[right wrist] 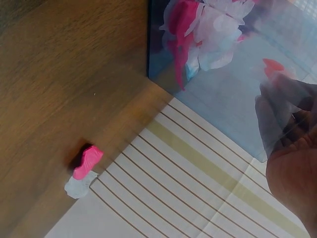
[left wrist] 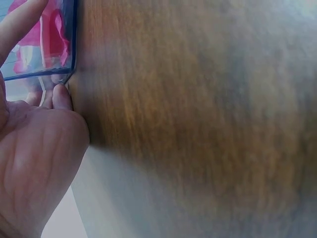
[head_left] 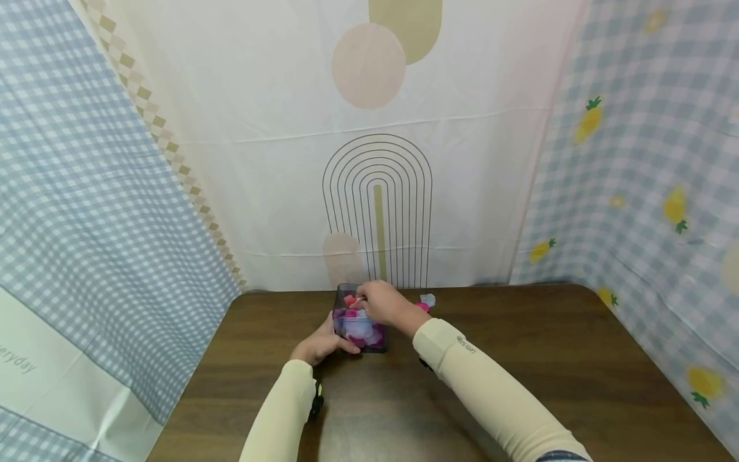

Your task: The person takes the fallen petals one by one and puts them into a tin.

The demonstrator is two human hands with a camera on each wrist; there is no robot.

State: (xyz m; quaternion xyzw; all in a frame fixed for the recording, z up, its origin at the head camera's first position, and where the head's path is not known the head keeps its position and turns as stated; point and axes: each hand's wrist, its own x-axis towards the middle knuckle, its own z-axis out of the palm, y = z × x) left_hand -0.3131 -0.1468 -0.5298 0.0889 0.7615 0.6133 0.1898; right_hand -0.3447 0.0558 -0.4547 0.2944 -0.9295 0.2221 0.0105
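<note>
A clear plastic box [head_left: 359, 329] with dark edges stands on the table, holding pink, magenta and whitish petal-like pieces [right wrist: 218, 34]. My left hand [head_left: 323, 343] grips its left side, thumb along the near face; in the left wrist view, the hand's [left wrist: 39, 148] other fingers show behind the clear wall. From above, my right hand [head_left: 381, 301] reaches into the opening with bent fingers. Through the wall in the right wrist view, the hand's [right wrist: 292, 129] fingertips pinch a small red petal-like piece [right wrist: 273, 67].
Right of the box, a loose pink piece [right wrist: 88, 162] and a whitish one [right wrist: 79, 186] lie near the back edge of the brown wooden table [head_left: 519, 359]. A printed white cloth [head_left: 277, 212] hangs behind it, with checked cloths on both sides.
</note>
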